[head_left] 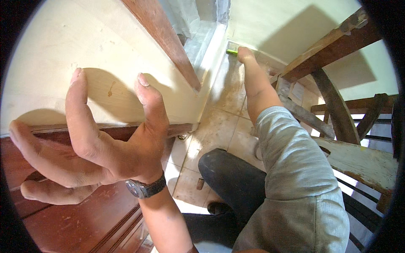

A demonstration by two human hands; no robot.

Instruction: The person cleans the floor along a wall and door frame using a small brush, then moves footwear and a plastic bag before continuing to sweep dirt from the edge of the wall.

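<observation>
My left hand (122, 156) is large in the left of the view, with its fingers spread and curved and nothing in them. It is in front of a cream-coloured panel (55, 46) and casts shadows on it; whether the fingertips touch cannot be told. A wristwatch with a dark strap (147, 188) is on that wrist. My right arm, in a rolled grey sleeve, stretches far ahead to the floor corner. There my right hand (244, 54) is closed on a small bright green tool (231, 52) low against the tiled floor (215, 130). Its exact kind is too small to make out.
Reddish-brown wood (76, 223) fills the lower left. A wooden strip (168, 42) edges the cream panel. To the right stand wooden beams (333, 46), a curved brace (337, 105) and a worn, pale-painted plank (363, 162). A small brown piece (200, 184) lies on the tiles beside my knee.
</observation>
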